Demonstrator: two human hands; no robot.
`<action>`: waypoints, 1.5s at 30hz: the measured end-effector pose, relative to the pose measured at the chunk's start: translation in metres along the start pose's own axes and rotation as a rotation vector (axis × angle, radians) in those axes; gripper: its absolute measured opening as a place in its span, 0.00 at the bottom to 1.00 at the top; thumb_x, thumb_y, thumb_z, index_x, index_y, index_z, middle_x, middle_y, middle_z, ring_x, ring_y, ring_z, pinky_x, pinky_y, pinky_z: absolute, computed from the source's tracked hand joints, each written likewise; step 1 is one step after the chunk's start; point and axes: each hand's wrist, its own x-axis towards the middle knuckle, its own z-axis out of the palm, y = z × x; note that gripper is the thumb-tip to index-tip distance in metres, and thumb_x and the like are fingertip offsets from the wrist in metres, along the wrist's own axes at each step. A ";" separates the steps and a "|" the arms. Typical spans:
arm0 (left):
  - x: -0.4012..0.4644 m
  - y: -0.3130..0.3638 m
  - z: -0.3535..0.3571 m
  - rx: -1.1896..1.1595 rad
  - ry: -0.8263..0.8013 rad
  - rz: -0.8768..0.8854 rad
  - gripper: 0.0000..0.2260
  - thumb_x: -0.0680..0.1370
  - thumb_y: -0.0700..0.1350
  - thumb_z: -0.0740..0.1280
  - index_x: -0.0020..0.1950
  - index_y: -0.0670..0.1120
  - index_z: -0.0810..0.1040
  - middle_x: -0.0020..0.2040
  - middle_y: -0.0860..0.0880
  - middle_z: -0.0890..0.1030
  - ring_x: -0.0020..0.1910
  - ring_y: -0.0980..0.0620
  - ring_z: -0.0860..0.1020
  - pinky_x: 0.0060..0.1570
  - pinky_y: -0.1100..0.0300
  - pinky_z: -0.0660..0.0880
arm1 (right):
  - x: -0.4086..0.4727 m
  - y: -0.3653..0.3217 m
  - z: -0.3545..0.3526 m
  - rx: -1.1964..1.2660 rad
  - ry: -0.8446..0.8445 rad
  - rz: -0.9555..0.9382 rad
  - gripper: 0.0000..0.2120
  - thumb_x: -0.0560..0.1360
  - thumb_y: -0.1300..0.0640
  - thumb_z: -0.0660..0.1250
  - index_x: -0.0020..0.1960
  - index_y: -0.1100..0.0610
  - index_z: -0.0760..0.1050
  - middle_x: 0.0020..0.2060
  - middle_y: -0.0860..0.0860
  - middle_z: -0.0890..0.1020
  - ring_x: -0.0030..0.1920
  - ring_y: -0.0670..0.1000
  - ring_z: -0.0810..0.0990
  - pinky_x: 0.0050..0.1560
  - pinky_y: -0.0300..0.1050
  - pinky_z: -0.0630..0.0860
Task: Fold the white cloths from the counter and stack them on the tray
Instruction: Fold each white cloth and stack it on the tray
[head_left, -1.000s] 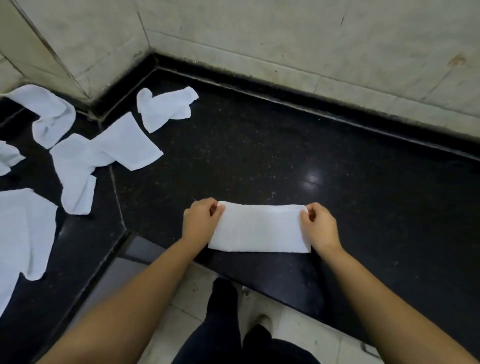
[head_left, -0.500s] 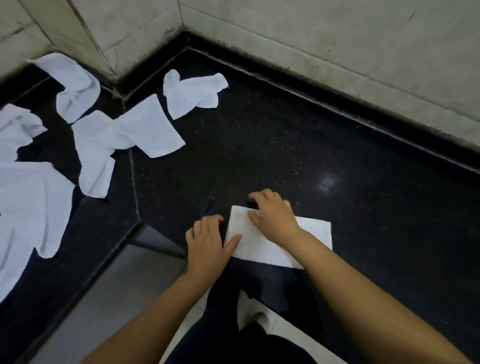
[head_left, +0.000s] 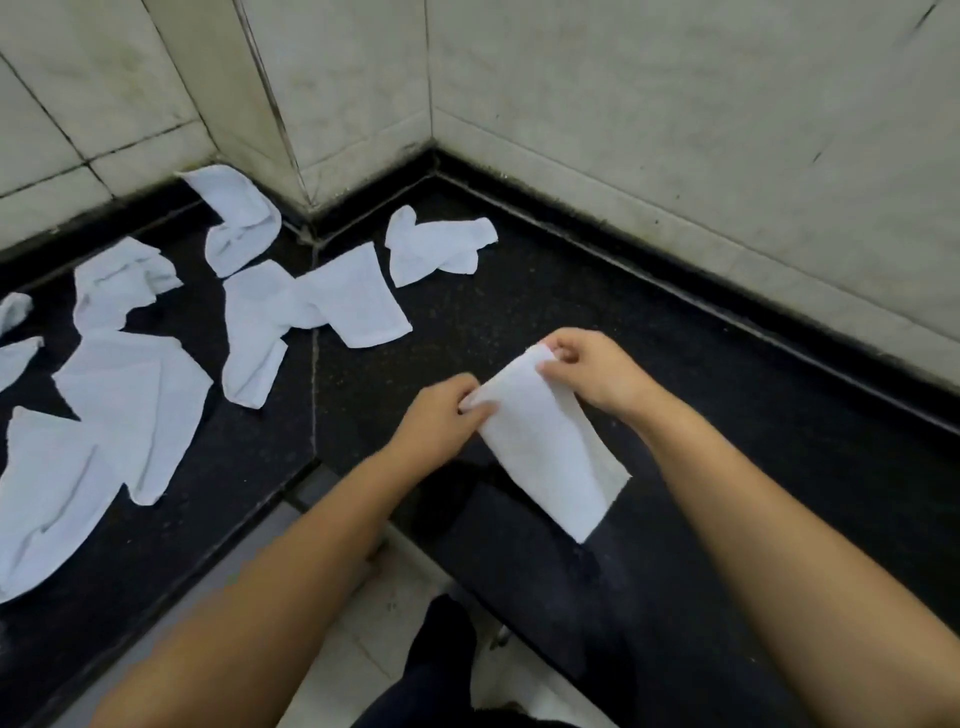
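Hanging now from both hands, the folded white cloth (head_left: 545, 447) has left the black counter (head_left: 727, 415), where it lay flat half a second ago. The left hand (head_left: 441, 415) and right hand (head_left: 592, 369) each pinch a top corner, wrists raised. Unfolded cloths (head_left: 322, 306) lie scattered to the left.

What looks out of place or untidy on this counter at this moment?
Several unfolded white cloths lie crumpled and partly overlapping on the left of the black counter. The left hand and right hand pinch the top corners of one folded cloth. No tray is in view.
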 end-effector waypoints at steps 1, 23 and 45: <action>0.006 0.017 -0.015 0.002 0.051 0.067 0.06 0.76 0.46 0.66 0.41 0.45 0.74 0.35 0.52 0.74 0.37 0.52 0.73 0.39 0.58 0.68 | -0.003 -0.008 -0.016 0.047 0.068 -0.041 0.04 0.74 0.60 0.67 0.45 0.52 0.78 0.42 0.54 0.82 0.42 0.49 0.78 0.46 0.45 0.73; -0.049 -0.055 0.036 0.066 -0.175 0.105 0.07 0.78 0.45 0.66 0.47 0.43 0.81 0.42 0.48 0.82 0.42 0.54 0.79 0.43 0.60 0.73 | -0.088 0.089 0.051 0.174 -0.036 0.145 0.04 0.75 0.58 0.68 0.48 0.55 0.80 0.37 0.50 0.76 0.38 0.45 0.73 0.42 0.40 0.71; 0.018 -0.050 0.064 0.450 0.088 -0.245 0.18 0.77 0.57 0.62 0.58 0.46 0.72 0.58 0.47 0.71 0.60 0.47 0.68 0.59 0.51 0.64 | -0.009 0.071 0.080 -0.449 0.113 0.479 0.18 0.77 0.48 0.62 0.62 0.58 0.71 0.61 0.55 0.72 0.62 0.56 0.71 0.60 0.52 0.68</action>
